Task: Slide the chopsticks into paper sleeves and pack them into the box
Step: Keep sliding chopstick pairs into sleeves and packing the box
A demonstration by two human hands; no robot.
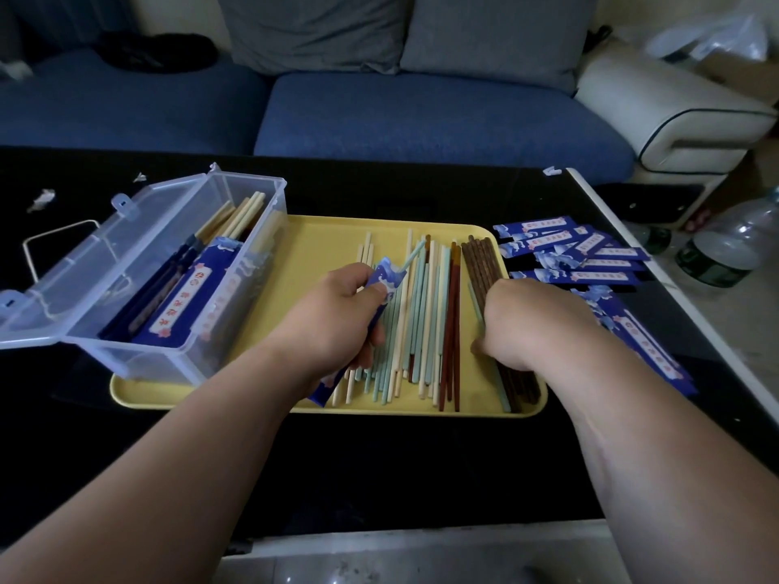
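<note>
Your left hand [337, 314] grips a blue paper sleeve [385, 280] round its middle. Its open mouth is tilted up and away from you, so the opening faces the stock on the tray. One teal chopstick [415, 252] juts from that mouth (only one tip shows, so I judge the pair half done). Your right hand [518, 322] is knuckles-up over the right side of the yellow tray [320, 238], fingers curled down among the dark brown chopsticks [480, 259]. I cannot tell whether it pinches anything, since the fingertips are hidden.

The loose chopsticks [421, 322] lie lengthwise between your hands, grouped roughly by colour, which keeps a matching stick within reach. The clear box [236, 297] stands at the tray's left end with its lid thrown back. It holds several filled sleeves and sits close to the hand that would drop this one in. Empty sleeves [581, 250] fan out on the black bench [379, 457] just right of the tray, beside the picking hand.
</note>
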